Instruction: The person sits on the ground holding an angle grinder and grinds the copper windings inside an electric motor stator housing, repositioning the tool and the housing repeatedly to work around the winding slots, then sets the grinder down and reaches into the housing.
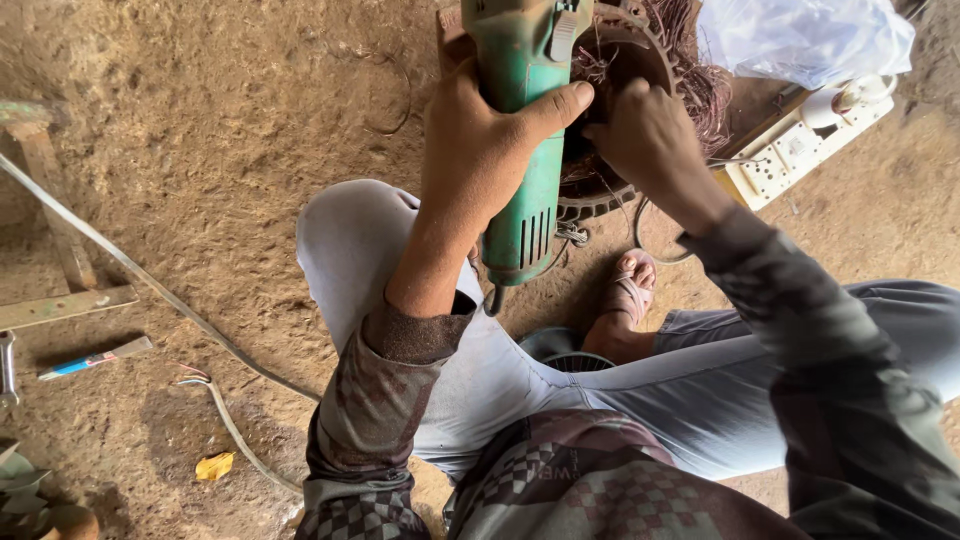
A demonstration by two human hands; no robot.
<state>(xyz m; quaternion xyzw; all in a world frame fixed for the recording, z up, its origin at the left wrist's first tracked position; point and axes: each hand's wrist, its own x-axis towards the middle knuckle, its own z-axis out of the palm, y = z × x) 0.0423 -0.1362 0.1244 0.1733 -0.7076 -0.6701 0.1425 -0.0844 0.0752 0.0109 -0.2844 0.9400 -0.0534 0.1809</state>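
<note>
Gripping the green angle grinder (525, 130) round its body, the left hand (480, 150) had fingers closed tight, thumb across the casing, the tool's long axis running straight away from the person over the dirt floor (200, 180). Just beyond and right, the right hand (645, 135) was the nearer one to the motor stator (640, 60), touching it by the copper windings, though whether those fingers clamped anything I couldn't tell.

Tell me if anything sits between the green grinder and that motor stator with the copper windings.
Nothing visible does. The left hand grips the green angle grinder, whose front end already meets the stator. The right hand rests on the stator beside it, hiding the contact point.
</note>
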